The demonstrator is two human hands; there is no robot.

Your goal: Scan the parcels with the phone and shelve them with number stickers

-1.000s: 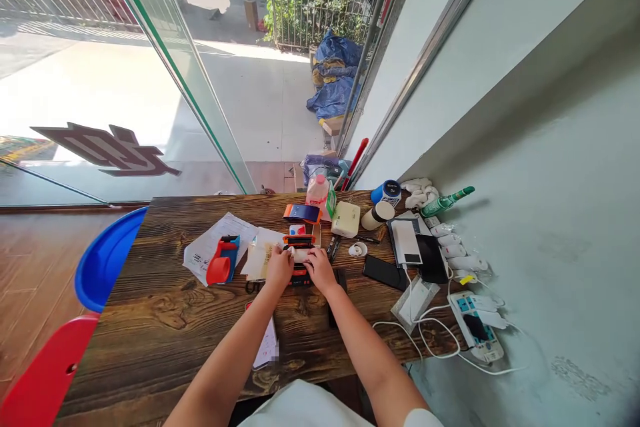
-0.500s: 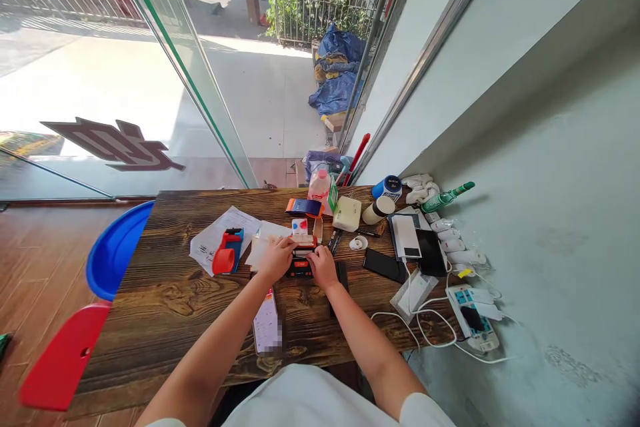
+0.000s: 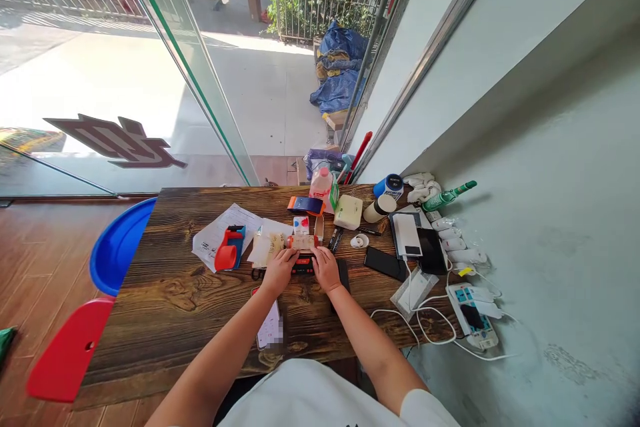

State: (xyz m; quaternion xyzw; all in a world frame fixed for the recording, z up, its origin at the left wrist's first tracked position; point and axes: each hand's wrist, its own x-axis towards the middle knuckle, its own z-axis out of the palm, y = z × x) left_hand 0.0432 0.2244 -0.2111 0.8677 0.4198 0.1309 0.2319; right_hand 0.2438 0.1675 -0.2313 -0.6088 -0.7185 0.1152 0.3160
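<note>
Head view: both hands at a black-and-orange device on the wooden surface

Left hand [image 3: 280, 272] on the left end of the black-and-orange device [image 3: 303, 266], right hand [image 3: 326, 270] on its right end. Fingers of both bent inward, tips at the device's far edge; grip or just touch, can't tell, hands cover the contact. Device sits near the middle of the wooden surface [image 3: 190, 320], between the hands, partly hidden. Pale roll-like piece [image 3: 303, 242] with orange-red ends lies crosswise just beyond the fingertips; whether it's seated in the device, unclear.

Left of hands: tan packet [image 3: 273, 245] on white paper, then red-and-blue tape dispenser [image 3: 227, 255] on a printed sheet [image 3: 213, 240]. Beyond: card with red and blue spots [image 3: 301, 224], navy-and-orange curved piece [image 3: 306, 205], pink bottle [image 3: 320, 182], pale box [image 3: 349, 212]. Right: dark pens [image 3: 335, 240], white ring [image 3: 359, 241], black phone [image 3: 385, 263]. Nearer the body, patterned flat item [image 3: 270, 327] beside left forearm, partly blurred out.
</note>
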